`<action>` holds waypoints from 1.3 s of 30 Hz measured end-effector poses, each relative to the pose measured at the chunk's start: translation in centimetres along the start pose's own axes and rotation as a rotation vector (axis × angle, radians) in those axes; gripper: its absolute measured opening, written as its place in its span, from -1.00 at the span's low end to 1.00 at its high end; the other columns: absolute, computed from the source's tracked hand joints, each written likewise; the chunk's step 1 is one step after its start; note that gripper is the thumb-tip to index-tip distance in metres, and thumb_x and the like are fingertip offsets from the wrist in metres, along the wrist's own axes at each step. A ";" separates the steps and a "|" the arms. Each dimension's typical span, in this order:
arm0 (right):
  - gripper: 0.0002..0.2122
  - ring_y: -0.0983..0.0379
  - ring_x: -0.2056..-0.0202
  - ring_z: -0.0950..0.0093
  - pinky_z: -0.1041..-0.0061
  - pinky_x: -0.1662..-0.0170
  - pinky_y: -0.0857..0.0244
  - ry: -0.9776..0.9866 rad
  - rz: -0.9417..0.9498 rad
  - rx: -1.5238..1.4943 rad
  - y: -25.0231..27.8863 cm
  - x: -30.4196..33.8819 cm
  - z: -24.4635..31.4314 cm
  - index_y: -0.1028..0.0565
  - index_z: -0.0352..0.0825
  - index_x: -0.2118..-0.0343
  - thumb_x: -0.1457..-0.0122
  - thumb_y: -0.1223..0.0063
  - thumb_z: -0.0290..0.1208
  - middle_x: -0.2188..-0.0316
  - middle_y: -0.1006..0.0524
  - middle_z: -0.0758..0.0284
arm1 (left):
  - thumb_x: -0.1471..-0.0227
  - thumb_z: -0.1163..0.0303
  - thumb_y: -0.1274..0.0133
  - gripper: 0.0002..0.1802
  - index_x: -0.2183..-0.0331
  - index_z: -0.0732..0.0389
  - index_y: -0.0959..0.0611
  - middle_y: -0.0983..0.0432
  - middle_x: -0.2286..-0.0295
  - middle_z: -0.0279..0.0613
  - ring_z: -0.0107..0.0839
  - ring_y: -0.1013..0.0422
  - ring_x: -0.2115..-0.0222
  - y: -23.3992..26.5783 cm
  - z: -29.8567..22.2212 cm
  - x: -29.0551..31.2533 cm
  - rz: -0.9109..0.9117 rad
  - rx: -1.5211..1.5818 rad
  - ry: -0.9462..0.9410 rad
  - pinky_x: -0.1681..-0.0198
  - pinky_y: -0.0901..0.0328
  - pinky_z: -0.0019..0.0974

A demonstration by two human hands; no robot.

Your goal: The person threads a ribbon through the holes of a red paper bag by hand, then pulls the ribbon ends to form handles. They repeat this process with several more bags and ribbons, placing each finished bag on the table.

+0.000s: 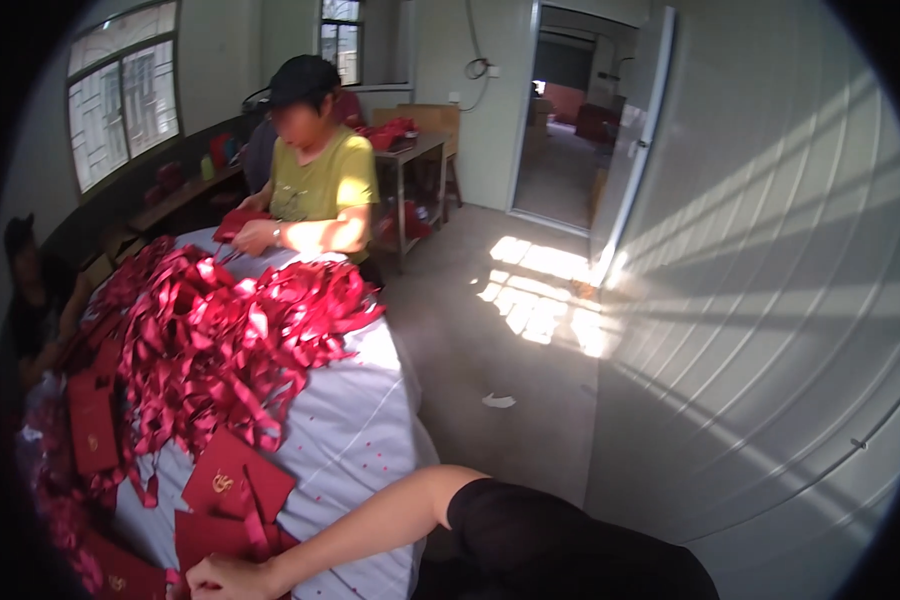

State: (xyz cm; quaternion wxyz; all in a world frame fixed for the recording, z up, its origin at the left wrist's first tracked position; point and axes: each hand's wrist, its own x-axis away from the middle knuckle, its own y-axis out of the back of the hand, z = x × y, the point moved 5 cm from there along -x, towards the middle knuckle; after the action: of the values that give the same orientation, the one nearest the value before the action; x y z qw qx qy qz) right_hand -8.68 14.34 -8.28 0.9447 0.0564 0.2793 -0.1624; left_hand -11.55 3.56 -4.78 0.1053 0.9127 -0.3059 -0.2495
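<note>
My right hand point(228, 578) is at the lower edge of the head view, its forearm reaching in from the right. Its fingers are curled over a flat dark red gift bag point(205, 533); what they grip is hidden. A red ribbon lies across that bag. Just beyond is another red gift bag point(232, 480) with a gold emblem. A further red bag point(120, 570) lies left of the hand, partly cut off. Farther up the table a big tangled heap of shiny red ribbons point(205, 340) is piled. My left hand is out of view.
A grey-white cloth point(350, 440) covers the table, dotted with small red scraps. Across it a person in a yellow-green shirt point(320, 190) holds a red bag. Another person in dark clothes point(40, 290) is at the left. An open door point(635, 150) stands at the back right.
</note>
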 end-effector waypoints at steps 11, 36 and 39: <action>-0.79 -0.38 0.55 0.22 0.34 0.48 -0.17 -0.013 0.063 0.124 -0.2 0.3 0.7 -0.32 -0.41 0.62 -0.02 0.03 -0.40 0.66 -0.41 0.16 | -0.05 0.42 0.04 -0.73 0.20 0.36 -0.47 -0.44 0.23 -0.09 -0.35 -0.36 0.23 1.1 1.5 0.3 -0.041 0.005 0.056 0.12 -0.24 -0.37; -0.79 -0.34 0.66 0.36 0.41 0.58 -0.14 0.157 -0.032 0.161 0.4 0.1 -0.7 -0.34 -0.43 0.65 -0.02 0.05 -0.42 0.73 -0.39 0.21 | -0.04 0.48 0.04 -0.73 0.19 0.39 -0.48 -0.44 0.23 -0.05 -0.32 -0.36 0.22 0.2 1.1 -0.2 -0.060 -0.031 0.026 0.09 -0.22 -0.37; -0.79 -0.43 0.57 0.36 0.38 0.50 -0.23 -0.042 0.069 0.102 0.7 0.0 1.1 -0.45 -0.42 0.57 -0.01 0.01 -0.34 0.62 -0.47 0.13 | -0.04 0.49 0.06 -0.72 0.17 0.41 -0.46 -0.43 0.21 -0.04 -0.31 -0.35 0.20 0.7 1.1 -0.3 -0.056 -0.029 0.030 0.08 -0.21 -0.37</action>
State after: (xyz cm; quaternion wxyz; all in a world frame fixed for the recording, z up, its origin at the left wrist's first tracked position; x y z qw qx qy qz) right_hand -7.89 14.80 -7.36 0.9513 0.1108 0.2486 -0.1447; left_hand -12.68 3.16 -5.32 0.1160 0.9229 -0.2752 -0.2429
